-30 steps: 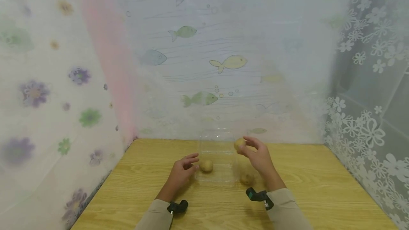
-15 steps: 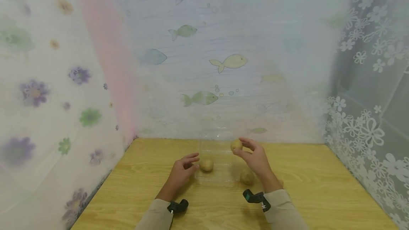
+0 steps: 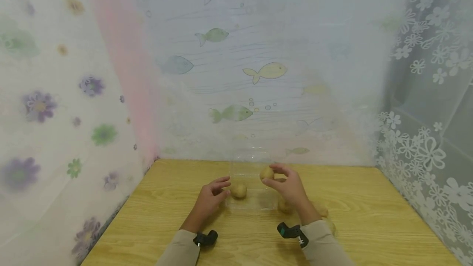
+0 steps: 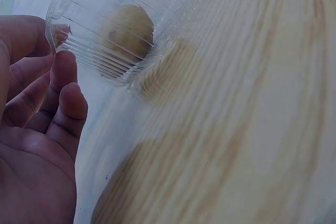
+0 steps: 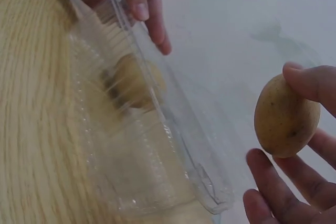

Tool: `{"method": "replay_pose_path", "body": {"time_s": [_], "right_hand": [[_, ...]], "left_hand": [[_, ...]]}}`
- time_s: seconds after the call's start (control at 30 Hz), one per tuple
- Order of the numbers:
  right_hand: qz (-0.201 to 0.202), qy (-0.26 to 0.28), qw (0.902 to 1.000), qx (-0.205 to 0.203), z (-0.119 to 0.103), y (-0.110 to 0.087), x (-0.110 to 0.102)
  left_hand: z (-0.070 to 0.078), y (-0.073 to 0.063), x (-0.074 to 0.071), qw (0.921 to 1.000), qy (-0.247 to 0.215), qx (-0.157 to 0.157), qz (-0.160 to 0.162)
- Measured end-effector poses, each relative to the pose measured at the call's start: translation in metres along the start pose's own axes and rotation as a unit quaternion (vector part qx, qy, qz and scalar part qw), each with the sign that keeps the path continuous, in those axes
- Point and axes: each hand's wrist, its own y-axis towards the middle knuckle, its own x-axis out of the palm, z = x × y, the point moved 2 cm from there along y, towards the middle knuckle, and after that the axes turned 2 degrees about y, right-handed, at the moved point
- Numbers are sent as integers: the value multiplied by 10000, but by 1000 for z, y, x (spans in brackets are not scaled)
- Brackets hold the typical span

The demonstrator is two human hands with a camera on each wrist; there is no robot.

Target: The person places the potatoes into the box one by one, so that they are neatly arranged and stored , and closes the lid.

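Observation:
A clear plastic clamshell container (image 3: pixel 258 204) lies on the table, its lid (image 3: pixel 251 160) raised at the back. One potato (image 3: pixel 239 191) rests inside at the left; it shows through the ribbed wall in the left wrist view. My left hand (image 3: pixel 210 199) pinches the container's left rim, thumb and fingers on either side of it. Over the right part of the container, my right hand (image 3: pixel 292 184) holds a second potato (image 5: pixel 287 116) between thumb and fingertips, clear of the container's rim in the right wrist view.
Several more potatoes lie right of the container, among them one potato (image 3: pixel 284 205) beside its wall and another potato (image 3: pixel 320 208) partly hidden by the right forearm. A fish-patterned curtain (image 3: pixel 236 93) hangs behind the wooden table (image 3: pixel 177 175).
My right hand has carried its potato leftward and slightly down, from beside the container to over it. More potatoes show behind the right forearm. The left hand stays put.

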Motion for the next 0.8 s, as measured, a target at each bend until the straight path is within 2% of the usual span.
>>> {"method": "replay_pose_path", "body": {"time_s": [0.33,0.57,0.8], "right_hand": [[203,-809,9963,-206,2,-2,13],[376,-1155,9922,-267,5,-2,20],[449,-1903,9799,-393,8,-2,28]], "left_hand": [[2,0,0,10000,62,-16,27],[1,0,0,9999,151,-9,-21],[0,0,-1,9999,152,12,-64]]}}
